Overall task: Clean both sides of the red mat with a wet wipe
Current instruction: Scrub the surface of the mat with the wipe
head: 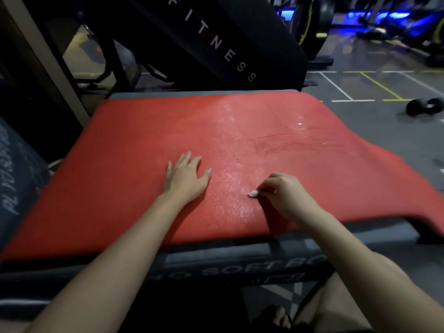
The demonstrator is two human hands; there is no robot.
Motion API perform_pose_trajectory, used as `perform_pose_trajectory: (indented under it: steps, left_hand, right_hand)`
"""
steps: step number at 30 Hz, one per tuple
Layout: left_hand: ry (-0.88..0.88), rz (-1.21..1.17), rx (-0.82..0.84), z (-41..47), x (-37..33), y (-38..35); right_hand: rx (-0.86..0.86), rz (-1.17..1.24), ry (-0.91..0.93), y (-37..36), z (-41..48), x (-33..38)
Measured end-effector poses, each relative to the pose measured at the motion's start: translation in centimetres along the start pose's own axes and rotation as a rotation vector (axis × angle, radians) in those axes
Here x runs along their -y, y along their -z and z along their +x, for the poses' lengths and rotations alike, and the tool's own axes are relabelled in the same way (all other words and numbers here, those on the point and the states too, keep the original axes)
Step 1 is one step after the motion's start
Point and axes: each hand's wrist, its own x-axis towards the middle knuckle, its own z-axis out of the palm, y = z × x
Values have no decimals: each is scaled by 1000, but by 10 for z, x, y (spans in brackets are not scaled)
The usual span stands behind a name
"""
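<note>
Fingers (269,185) of the right hand (287,197) are curling inward and pinching a small white wet wipe (253,193), which is touching the red mat (144,152) near the near edge of the surface, right of centre. Fingers (189,161) of the left hand (186,176) are lying straight and slightly spread, grasping nothing, with the palm pressing flat on the mat just left of the wipe and a little farther from the near edge. Both forearms are reaching in from the near side. The red mat is lying spread over the top of a grey padded box (216,260) with pale lettering on its near face; the mat is covering the surface almost from near edge to far edge, and its right end is hanging past the right edge and drooping toward the grey floor (384,135). A glossy wet sheen is showing on the mat from the wipe toward the far right corner. Behind the far edge a black slanted panel (240,27) is bearing the word FITNESS. A dark dumbbell (425,106) is lying on the floor well apart from the box, to the right.
</note>
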Motion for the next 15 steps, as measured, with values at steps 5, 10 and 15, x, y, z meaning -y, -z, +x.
perform_pose_trajectory:
  steps: [5, 10, 15]
  left_hand:
    - [-14, 65, -1, -11, 2, -7]
    - [-13, 87, -7, -12, 2, -10]
    - [-6, 119, -3, -12, 1, -9]
  right_hand:
    - [-129, 27, -68, -18, 11, 7]
    - [-137, 106, -14, -12, -59, 16]
    - [-128, 34, 3, -6, -74, 6]
